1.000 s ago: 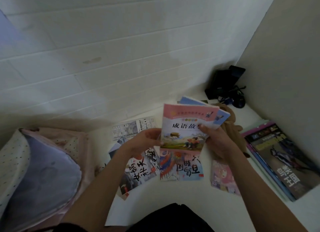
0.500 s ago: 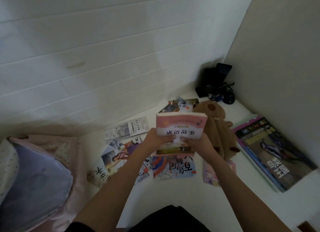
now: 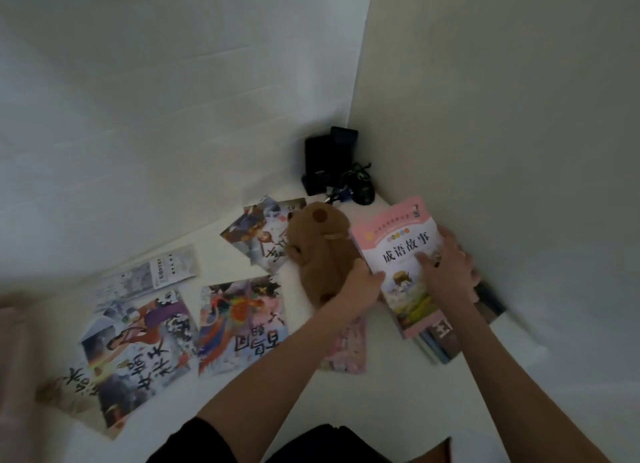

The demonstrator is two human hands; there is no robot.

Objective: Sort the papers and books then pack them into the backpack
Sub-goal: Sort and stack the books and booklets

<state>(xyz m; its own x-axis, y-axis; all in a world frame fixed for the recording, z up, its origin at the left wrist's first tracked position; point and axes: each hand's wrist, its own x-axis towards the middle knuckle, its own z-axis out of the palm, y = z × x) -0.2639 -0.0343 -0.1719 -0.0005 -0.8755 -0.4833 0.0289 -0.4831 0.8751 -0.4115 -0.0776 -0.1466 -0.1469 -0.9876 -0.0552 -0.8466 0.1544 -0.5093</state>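
A pink-covered book [image 3: 398, 251] lies on top of the stack of magazines [image 3: 446, 341] at the right, by the wall. My left hand [image 3: 362, 282] grips its left edge, thumb on the cover. My right hand [image 3: 446, 272] rests flat on the cover with fingers spread. Several colourful picture sheets lie on the white surface: one with a dragon [image 3: 242, 320], one with a figure in purple [image 3: 138, 345], one further back [image 3: 259, 234], and a small pink one [image 3: 346, 348] under my left forearm. A sliver of the pink backpack [image 3: 8, 327] shows at the left edge.
A brown plush toy [image 3: 318, 251] lies between the sheets and the stack. Black devices with cables [image 3: 332, 165] stand in the corner. A printed leaflet [image 3: 152, 272] lies near the back wall. Walls close the back and right sides.
Both hands carried the pink book to the right and set it down on the magazine stack. The view swung right, so the backpack has nearly left the frame.
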